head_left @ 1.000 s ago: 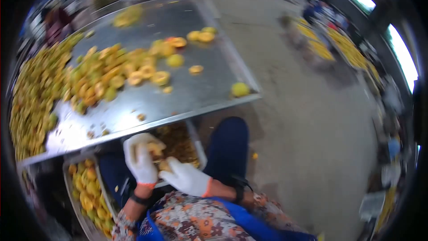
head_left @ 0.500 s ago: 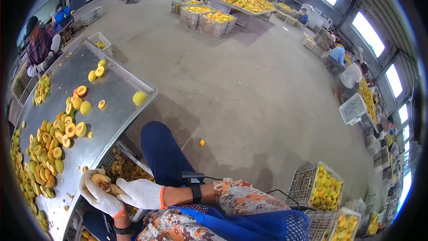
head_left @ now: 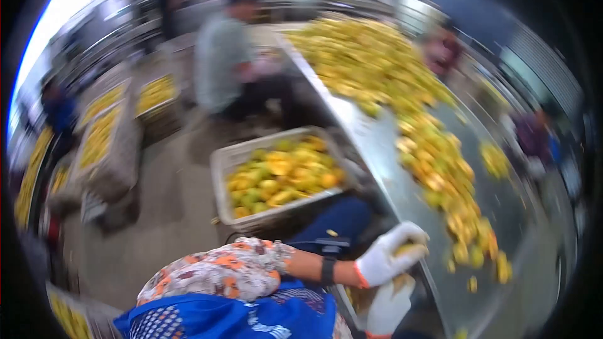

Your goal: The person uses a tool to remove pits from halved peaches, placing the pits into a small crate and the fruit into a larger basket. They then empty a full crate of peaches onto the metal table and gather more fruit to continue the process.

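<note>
My left hand (head_left: 388, 256), in a white knit glove, is curled round a yellowish peach half (head_left: 408, 250) beside the metal table's near edge. Just below it is my right hand (head_left: 391, 309), also gloved, its fingers closed near something brownish; what they hold is blurred. A crate (head_left: 352, 306) partly shows under my hands. On the metal table (head_left: 418, 238), a long heap of yellow and green peaches (head_left: 440, 176), many halved, stretches away from me.
A crate (head_left: 217, 179) full of peaches stands left of my knee. Beyond it a person in a light top (head_left: 220, 63) sits by the table. Stacked crates (head_left: 116, 169) stand further left. Another person in dark clothing (head_left: 532, 135) is across the table at right.
The view has swung sharply left, so the table and hands now appear on the right, with motion blur. The hands remain close together; the left still holds a peach half.
</note>
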Demonstrator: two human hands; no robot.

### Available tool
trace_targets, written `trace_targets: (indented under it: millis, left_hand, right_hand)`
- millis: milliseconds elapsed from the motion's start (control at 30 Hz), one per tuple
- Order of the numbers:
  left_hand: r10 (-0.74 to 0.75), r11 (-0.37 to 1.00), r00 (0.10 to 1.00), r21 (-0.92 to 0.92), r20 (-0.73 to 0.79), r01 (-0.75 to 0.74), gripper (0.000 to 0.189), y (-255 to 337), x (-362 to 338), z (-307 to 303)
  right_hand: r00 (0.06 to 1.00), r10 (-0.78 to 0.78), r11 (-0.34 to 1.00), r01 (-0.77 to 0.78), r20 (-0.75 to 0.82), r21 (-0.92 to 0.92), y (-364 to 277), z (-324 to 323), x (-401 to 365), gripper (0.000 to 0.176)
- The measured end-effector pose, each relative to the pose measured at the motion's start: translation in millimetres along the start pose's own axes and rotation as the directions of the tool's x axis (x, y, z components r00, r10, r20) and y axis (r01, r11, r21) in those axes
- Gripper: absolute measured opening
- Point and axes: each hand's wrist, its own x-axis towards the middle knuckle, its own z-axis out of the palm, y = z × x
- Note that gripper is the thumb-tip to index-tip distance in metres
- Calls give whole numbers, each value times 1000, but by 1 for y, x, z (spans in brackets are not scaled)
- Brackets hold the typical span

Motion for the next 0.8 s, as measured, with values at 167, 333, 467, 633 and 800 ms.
trace_targets:
  millis: [167,333,467,633,800]
  left_hand:
    - [-200,966,943,105,-267,235,14,31,10,-59]
    - [-41,947,896,270,-442,176,13,32,-8,-99]
    - [-111,939,839,219,-533,263,13,50,-18,-100]
    - [-71,948,813,215,-578,236,12,41,-19,-90]
    - [103,915,796,371,-597,159,12,42,-26,-99]
  right_hand:
    - [830,26,971,-153,557,183,-43,18,41,46]
    - [700,-95,937,-176,708,301,-67,45,46,45]
    - [679,-238,928,-52,695,368,-55,64,42,44]
    - [680,-281,902,-53,677,428,-41,70,40,44]
    - [672,-274,919,-28,688,393,-56,71,35,44]
